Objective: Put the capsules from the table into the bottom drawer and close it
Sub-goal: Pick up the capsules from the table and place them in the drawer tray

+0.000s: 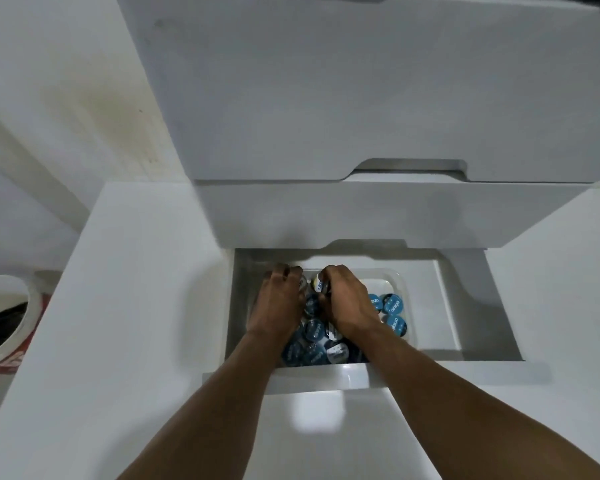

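White drawer cabinet (360, 98) filling the far part of the view, upper drawers shut. Bottom drawer (464, 306) pulled out toward the near side, open from above. Inside it, at the left, a clear plastic tray (393, 277) holding the capsules (392, 304), most with blue lids, a few with dark or pale ones, lying crowded and partly one over another; three blue ones alone at the right side of the tray. At the far left of the scene, a white bucket (11, 313), well apart from the work.

Left hand (279, 299) low over the left part of the tray, fingers curled down among the capsules; whether grasping one, cannot tell. Right hand (347, 303) just beside it, fingers closed around a capsule with a pale and dark lid (318, 284), held tilted at the far edge of the pile.

Probably the placing step, with closing not yet begun. To do well: lower the held capsule onto a free spot, better toward the emptier right side of the tray, and loosen the fingers only when it rests. Keep the pile flat and below the drawer rim, so nothing catches under the drawer above. Then both hands out fully before pushing the front.
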